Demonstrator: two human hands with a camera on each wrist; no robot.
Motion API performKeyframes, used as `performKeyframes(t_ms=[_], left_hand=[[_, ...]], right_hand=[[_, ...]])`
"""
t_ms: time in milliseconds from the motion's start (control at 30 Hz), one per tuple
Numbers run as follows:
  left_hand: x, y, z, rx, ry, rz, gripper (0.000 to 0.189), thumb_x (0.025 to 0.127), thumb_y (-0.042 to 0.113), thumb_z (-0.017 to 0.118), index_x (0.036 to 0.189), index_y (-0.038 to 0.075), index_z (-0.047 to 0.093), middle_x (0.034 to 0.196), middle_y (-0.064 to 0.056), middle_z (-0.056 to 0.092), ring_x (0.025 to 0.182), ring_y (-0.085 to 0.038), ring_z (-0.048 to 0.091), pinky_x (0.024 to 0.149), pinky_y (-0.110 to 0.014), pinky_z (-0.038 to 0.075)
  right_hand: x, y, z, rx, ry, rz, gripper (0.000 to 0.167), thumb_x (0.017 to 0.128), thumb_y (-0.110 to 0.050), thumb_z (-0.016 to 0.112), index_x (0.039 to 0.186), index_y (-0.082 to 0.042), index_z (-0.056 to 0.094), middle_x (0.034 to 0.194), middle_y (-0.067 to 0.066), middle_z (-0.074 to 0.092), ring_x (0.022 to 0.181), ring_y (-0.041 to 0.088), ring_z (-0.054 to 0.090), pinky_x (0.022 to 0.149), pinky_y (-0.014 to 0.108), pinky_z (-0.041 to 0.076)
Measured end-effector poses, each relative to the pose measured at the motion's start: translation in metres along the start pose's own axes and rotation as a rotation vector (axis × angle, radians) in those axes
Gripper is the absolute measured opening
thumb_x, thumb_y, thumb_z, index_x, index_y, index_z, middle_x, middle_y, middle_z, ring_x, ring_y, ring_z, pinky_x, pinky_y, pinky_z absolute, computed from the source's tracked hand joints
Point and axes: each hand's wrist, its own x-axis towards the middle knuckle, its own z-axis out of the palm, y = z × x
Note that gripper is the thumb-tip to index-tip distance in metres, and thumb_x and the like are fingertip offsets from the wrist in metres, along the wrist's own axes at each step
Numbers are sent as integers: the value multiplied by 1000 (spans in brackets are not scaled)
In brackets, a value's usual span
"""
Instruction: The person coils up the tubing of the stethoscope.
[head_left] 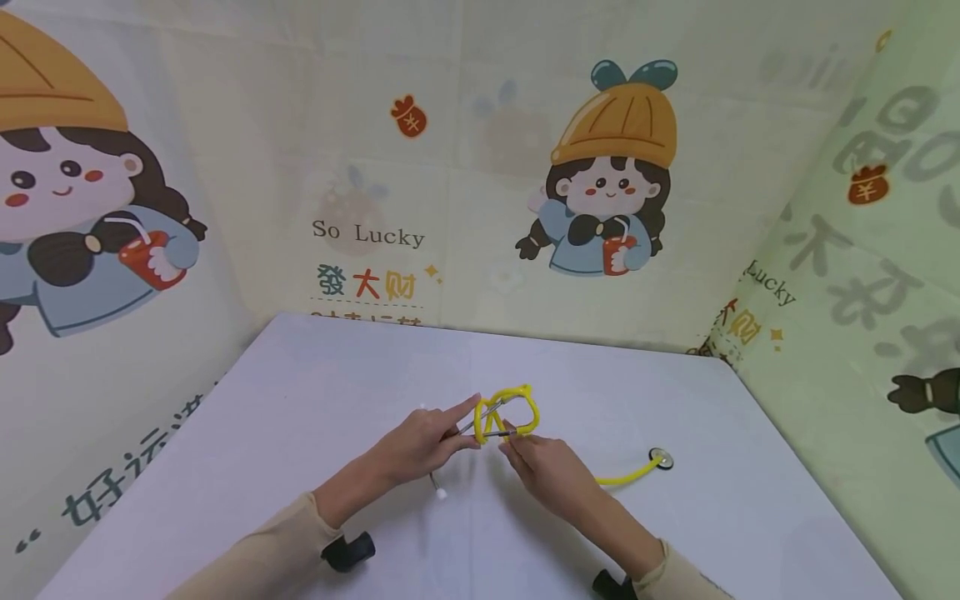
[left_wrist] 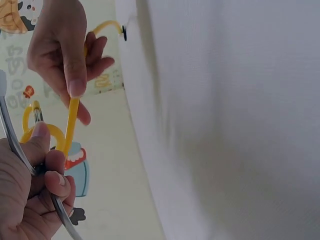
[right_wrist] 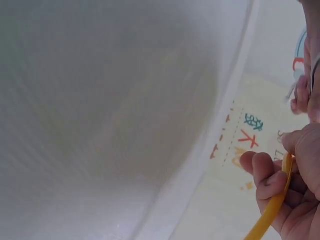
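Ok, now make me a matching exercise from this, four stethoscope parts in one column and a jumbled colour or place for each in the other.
Column one:
1. Tubing
2. Ear tip
3. Metal tubes
4. Chest piece

Column two:
A. Silver, held in the left hand
B. Round, on the table
C. Yellow
D. White

Right pairs: 1-C, 2-D, 3-A, 4-B

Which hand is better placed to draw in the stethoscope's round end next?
Probably the right hand: it grips the yellow tube and is nearer the round end on the table. The left hand is farther off, holding the metal tubes.
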Motion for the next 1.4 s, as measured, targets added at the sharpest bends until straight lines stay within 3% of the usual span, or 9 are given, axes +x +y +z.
performKeyframes(t_ms=[200,367,533,667,933,1167,1300,1400], left_hand=[[2,-3,-1,-25,-6,-148,68,92,12,76,150,-5,45,56,14,45,51,3,26,47,-17,29],[3,-6,-1,38,-33,-179,66,93,17,76,150,-3,47,55,15,35,51,2,25,47,-18,29],[4,-12,-1,91,-54,-214,65,94,19,75,149,-3,48,54,14,28,49,1,24,47,-18,28],[2,-18,-1,94,-74,-232,65,93,15,75,149,-4,47,54,15,28,49,0,22,47,-18,25],[0,-16,1,157,-127,-205,64,93,17,76,146,-7,49,54,13,23,47,-2,20,46,-17,23],[1,-5,3,221,-260,-231,64,95,23,73,149,-1,48,54,8,29,49,-6,25,47,-18,25],[1,-3,3,233,-290,-176,65,95,22,74,150,-1,47,54,8,29,48,-6,23,47,-18,23],[0,-2,3,233,-300,-123,65,95,21,73,150,-1,46,54,9,30,48,-5,23,48,-17,23]], right_hand=[[-8,-11,-2,-91,-23,-48,34,95,-18,74,123,0,67,68,0,66,52,7,55,51,20,45],[-10,-22,-8,-167,-68,-34,30,95,-20,75,117,-2,67,71,1,68,52,9,56,51,24,48],[-14,-33,-16,-221,-62,-103,19,92,-16,77,100,-7,61,61,-5,54,47,5,37,44,18,33],[-12,-41,-25,-261,-93,-125,20,90,-12,78,88,-9,58,62,-5,53,48,4,33,43,17,29],[-7,-45,-53,-354,-34,-230,28,84,-8,82,83,-11,54,61,-7,46,50,3,26,44,15,22],[0,-42,-70,-410,28,-408,32,82,-19,87,96,-10,59,65,-7,47,51,5,36,45,15,25],[4,-36,-74,-387,95,-474,38,77,-21,89,104,-10,64,70,-6,53,55,6,48,46,14,32],[8,-33,-77,-360,115,-474,39,76,-21,90,106,-11,67,73,-6,56,58,6,51,47,14,35]])
